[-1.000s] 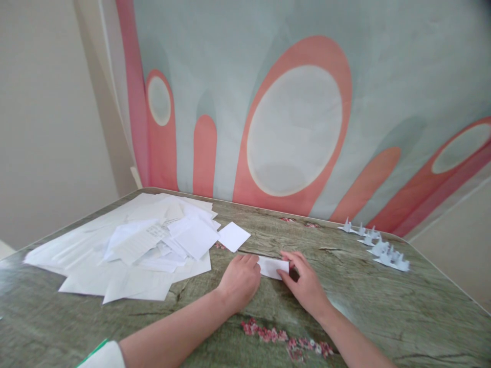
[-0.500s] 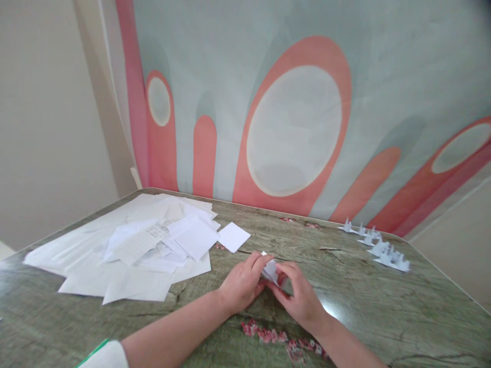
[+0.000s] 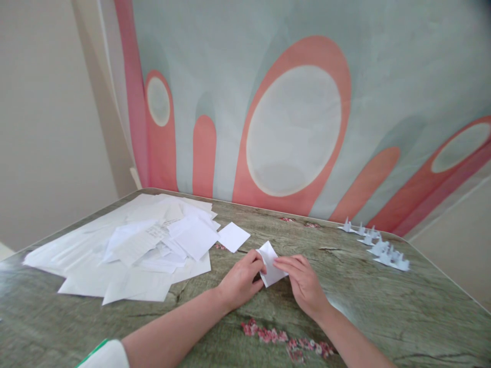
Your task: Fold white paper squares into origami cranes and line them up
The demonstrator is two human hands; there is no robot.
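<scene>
A small white folded-paper diamond (image 3: 270, 266) between two bare hands.
The left hand (image 3: 241, 282) pinches its left edge; the right hand's (image 3: 306, 287) fingertips rest on its right side, any thumb grip hidden. The glossy, grey-brown wood-grain table (image 3: 383, 306) bears loose, flat white paper sheets (image 3: 153, 248) leftward and pointed white folded-paper figures (image 3: 389, 254) rightward.

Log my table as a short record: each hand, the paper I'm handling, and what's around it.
Left hand: fingers at the left edge of the small white paper
Right hand: fingertips on its right side
Left side: loose paper pile, with a square sheet at its right
Far right: row of folded paper figures
Surface: wood-patterned table
</scene>
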